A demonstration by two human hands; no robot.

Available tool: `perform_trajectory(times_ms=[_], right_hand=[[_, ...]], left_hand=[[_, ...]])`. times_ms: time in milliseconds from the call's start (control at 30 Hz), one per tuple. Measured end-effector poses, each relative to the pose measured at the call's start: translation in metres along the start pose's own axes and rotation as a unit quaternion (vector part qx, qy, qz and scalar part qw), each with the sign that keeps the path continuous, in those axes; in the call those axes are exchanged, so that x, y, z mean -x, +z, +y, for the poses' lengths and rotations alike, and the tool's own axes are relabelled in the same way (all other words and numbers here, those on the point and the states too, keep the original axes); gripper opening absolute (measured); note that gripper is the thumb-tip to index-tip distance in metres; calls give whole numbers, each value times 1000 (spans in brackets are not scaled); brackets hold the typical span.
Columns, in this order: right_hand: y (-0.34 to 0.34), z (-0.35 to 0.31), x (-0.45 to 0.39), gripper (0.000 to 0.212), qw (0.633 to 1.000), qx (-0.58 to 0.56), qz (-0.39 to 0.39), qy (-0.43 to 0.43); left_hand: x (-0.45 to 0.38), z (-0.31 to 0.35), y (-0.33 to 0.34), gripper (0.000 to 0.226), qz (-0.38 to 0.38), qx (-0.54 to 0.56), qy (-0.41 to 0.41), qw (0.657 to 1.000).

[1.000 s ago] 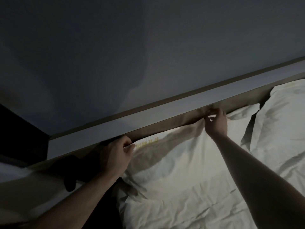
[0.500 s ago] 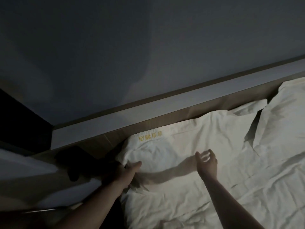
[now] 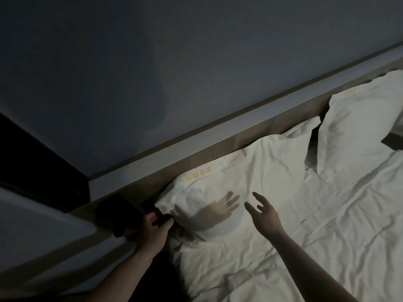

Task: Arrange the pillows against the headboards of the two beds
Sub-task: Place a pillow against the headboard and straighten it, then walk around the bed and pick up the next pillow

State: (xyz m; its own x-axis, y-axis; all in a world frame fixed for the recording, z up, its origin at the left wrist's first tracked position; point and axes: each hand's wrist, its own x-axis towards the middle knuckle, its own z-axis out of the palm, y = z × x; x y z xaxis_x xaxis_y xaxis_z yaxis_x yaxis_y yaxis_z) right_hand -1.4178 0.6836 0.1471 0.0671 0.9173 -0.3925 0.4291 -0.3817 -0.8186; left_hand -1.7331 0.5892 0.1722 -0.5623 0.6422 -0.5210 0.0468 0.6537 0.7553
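A white pillow with yellow embroidered characters lies against the wooden headboard at the bed's left end. My left hand sits at the pillow's lower left corner, fingers curled by its edge; whether it grips the fabric is too dark to tell. Just above the pillow's front part hovers my right hand, fingers spread and holding nothing, casting a shadow on the pillow. A second white pillow leans against the headboard farther right.
A rumpled white sheet covers the bed. A pale ledge runs along the headboard top under a grey wall. A dark gap and a lighter surface lie left of the bed. The room is dim.
Both hands came down from the pillow's top edge at the headboard. The left went to the pillow's lower left corner; the right let go and now hovers open over it.
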Motion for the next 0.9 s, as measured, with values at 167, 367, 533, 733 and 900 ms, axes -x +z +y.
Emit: perform_trajectory(times_ms=[167, 367, 533, 733, 900], right_hand=[[5, -12, 96, 49, 999, -40, -19, -19], [9, -1, 241, 43, 998, -59, -18, -26], [8, 23, 366, 43, 998, -69, 5, -13], [4, 59, 476, 39, 994, -100, 33, 10], [-12, 96, 540, 39, 990, -120, 68, 23]], left_hand=[[69, -25, -50, 19, -109, -67, 89, 988], [144, -49, -111, 14, -211, -139, 192, 948], [189, -85, -156, 18, -244, -190, 225, 924], [245, -117, -177, 18, -282, -238, 267, 890], [287, -140, -165, 19, -312, -277, 301, 858]])
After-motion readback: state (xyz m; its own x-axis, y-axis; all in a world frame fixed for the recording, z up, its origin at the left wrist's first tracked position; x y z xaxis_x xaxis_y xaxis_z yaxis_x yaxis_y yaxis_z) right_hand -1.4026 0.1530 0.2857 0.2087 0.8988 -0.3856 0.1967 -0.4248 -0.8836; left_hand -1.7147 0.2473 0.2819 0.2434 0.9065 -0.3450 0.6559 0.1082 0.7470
